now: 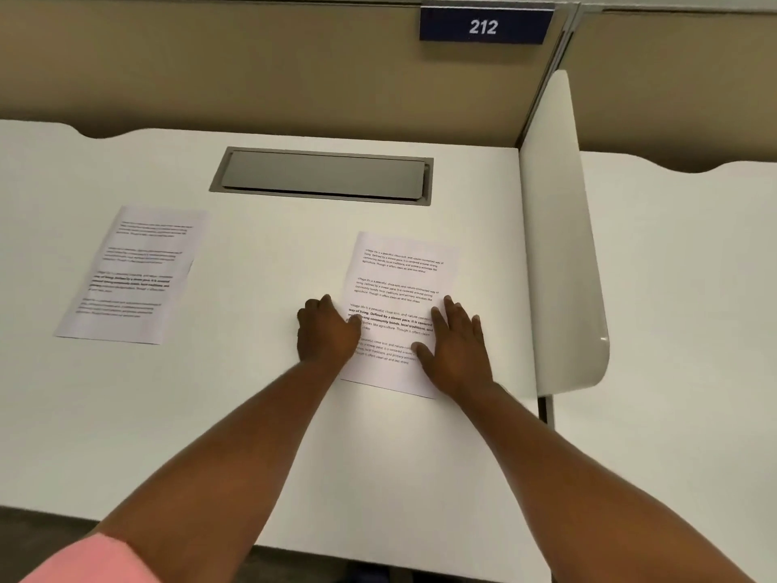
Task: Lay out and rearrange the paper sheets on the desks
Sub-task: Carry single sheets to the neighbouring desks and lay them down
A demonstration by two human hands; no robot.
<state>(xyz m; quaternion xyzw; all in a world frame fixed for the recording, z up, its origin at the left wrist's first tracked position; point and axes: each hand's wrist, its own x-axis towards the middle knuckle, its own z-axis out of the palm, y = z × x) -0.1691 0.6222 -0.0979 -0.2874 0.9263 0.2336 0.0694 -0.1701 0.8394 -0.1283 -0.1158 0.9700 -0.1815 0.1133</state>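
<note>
Pink sleeve (96, 557) nearest. Both palms are being pressed flat, fingers unclenched, nothing gripped: left hand (326, 332) and right hand (458, 347) on the printed sheet (403, 271) near the desk (252, 414)'s right edge — likely being squared. Second sheet (134, 275) is lying toward the left edge — untouched.

Two paper sheets lie flat on the white desk (260, 414).

The left sheet (134, 273) is white with four blocks of blurry print, tilted a bit, at the middle left of the frame. The right sheet (399, 305) has the same kind of print, sits right of center, and is partly covered along both side edges.
</note>
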